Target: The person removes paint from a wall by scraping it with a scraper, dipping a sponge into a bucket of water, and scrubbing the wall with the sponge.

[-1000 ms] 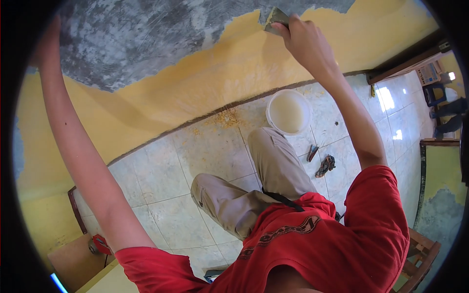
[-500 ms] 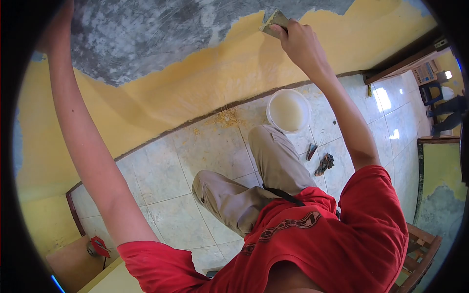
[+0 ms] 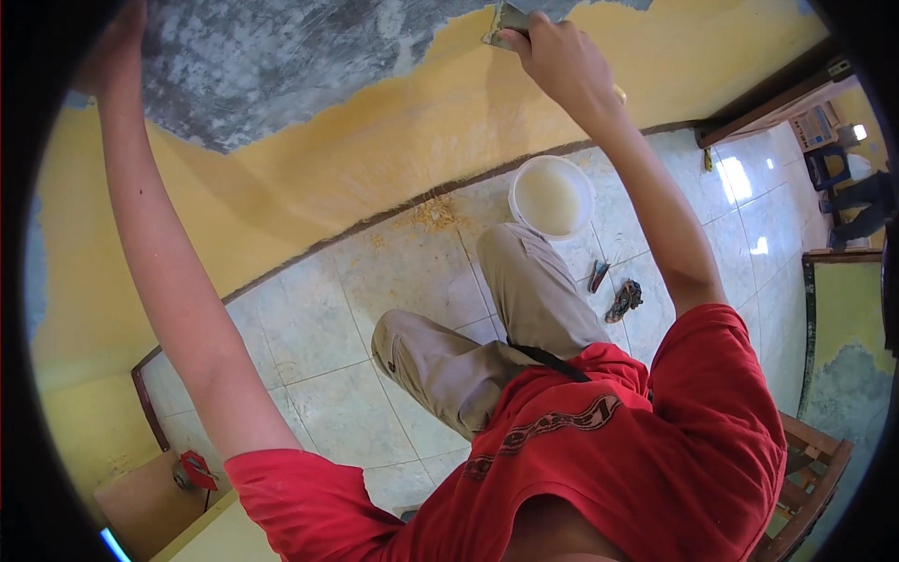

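Note:
My right hand [image 3: 565,64] is closed round a flat scraper [image 3: 508,22], whose blade lies against the wall where yellow paint [image 3: 375,140] meets a bare grey patch [image 3: 281,66]. Far to the left, my left hand [image 3: 114,47] is raised to the wall at the dark image edge; its fingers are hidden. Below the wall, a white bucket [image 3: 552,199] of cloudy liquid stands on the tiled floor beside my knee.
Yellow flakes [image 3: 433,214] lie along the wall base. Right of my knee are a small tool [image 3: 598,275] and a dark crumpled thing [image 3: 625,301]. A wooden chair [image 3: 805,478] stands lower right. Someone's dark-clothed legs [image 3: 860,208] show beyond the doorway at far right.
My right hand and the scraper have shifted a little left and up in the view, still at the paint edge. The left forearm appears slightly further right than at first.

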Available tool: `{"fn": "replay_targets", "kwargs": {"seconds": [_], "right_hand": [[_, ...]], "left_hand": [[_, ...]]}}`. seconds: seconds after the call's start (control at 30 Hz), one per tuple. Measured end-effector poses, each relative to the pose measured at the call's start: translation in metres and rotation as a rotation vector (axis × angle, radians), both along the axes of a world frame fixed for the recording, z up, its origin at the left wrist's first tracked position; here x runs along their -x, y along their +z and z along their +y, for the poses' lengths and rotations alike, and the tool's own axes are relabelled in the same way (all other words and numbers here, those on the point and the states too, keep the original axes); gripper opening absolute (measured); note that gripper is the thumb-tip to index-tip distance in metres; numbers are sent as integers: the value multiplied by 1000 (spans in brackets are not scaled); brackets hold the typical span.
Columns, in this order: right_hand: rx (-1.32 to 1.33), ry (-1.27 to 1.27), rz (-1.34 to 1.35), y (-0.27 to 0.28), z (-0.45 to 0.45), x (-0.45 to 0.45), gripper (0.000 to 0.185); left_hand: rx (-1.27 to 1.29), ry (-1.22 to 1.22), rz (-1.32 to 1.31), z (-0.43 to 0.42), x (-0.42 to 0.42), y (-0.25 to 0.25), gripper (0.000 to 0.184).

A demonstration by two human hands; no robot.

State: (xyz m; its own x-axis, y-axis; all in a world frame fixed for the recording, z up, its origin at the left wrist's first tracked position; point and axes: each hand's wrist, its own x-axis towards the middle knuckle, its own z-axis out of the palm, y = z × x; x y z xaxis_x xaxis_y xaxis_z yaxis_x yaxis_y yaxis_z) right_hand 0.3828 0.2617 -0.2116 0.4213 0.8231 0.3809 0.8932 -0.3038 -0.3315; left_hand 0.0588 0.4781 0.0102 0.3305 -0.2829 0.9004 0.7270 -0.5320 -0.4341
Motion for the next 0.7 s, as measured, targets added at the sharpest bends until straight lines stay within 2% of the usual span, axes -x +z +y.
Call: {"fn": "replay_targets", "kwargs": {"seconds": [0.1,0.2,0.23,0.27,0.33,0.4,0.43,0.47,0.5,0.53,0.6,0.63,0.67,0.7], "right_hand": [[-23,68,-95,0,5,-13,54],[-77,219,4,-20,6,-31,52],[-110,262,85,-33,4,-36,50],[-137,310,166,-45,3,-37,49],[-199,332,522,-58,-33,-12,45],[30,225,988,-113,-57,4,38],[85,243,1198,-134,-74,16,35],[162,236,1280,-165,-86,28,35],[239,223,1365,-184,-95,39,35],[213,233,1374,-181,-99,44,35],[126,312,1283,-169,-102,57,32],[60,341,1200,-149,-88,54,32],[-58,373,1135,-122,-71,49,33],[-171,405,1058,-94,-49,40,33]], "left_hand": [[-119,-56,-130,-4,-15,-6,56],[-249,-57,-208,-11,-13,-7,54],[-12,88,-233,-10,-10,-12,49],[229,236,-262,-14,-5,-17,55],[311,421,-199,-28,-5,-14,37],[6,270,-64,-12,12,-21,48],[37,230,-109,-28,8,-36,47],[69,184,-148,-56,-3,-57,46],[144,66,-89,-81,-9,-81,53],[372,-45,-174,-96,-12,-125,61],[718,-86,-233,-139,-12,-237,61],[1015,13,-229,-151,0,-321,59],[1294,-78,-198,-184,1,-382,60],[1671,45,-48,-217,9,-439,60]]}}
